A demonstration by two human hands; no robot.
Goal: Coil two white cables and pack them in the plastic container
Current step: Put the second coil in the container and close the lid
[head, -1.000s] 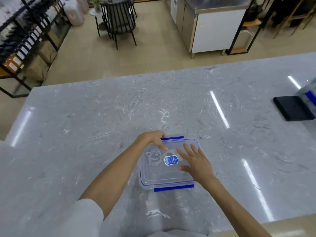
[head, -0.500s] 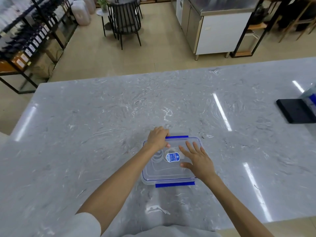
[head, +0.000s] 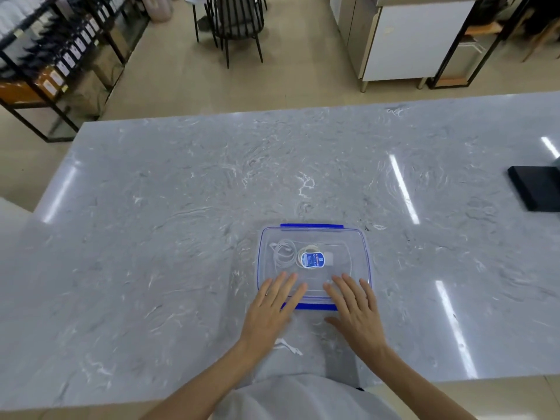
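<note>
Clear plastic container (head: pixel 354 237) sits on the grey marble counter (head: pixel 181 237), at approx. 6 o'clock on the slab, near the edge where the person stands. Lid is on. A blue clip (head: pixel 312 226) runs along the far side at 12 o'clock and another blue clip (head: pixel 315 306) along the near side at 6 o'clock, btw. the two hands.

Inside, seen thru the lid, two white cables lie coiled. One coil (head: pixel 283 253) is at approx. 9 o'clock in the box. The second coil (head: pixel 306 248) is just beside it toward the centre, partly behind a blue and white label (head: pixel 313 260). Can't tell if the coils touch.

Left hand (head: pixel 269 310) is flat, fingers straight and a bit spread, tips on the near left part of the lid at approx. 7 o'clock. It grips nothing. Right hand (head: pixel 357 310) is the same: flat, fingers straight, tips on the near right part of the lid at approx. 5 o'clock, thumb out to the side over the counter. It holds nothing either.

Elsewhere, a flat black item (head: pixel 536 189) lies at 3 o'clock on the counter, well apart from the box and cut off by the frame. Past the counter are a black chair (head: pixel 236 22) at 12 o'clock, a black shelf rack w/ bottles (head: pixel 54 56) at 10 o'clock and a white cabinet (head: pixel 409 40) at 1 o'clock.
</note>
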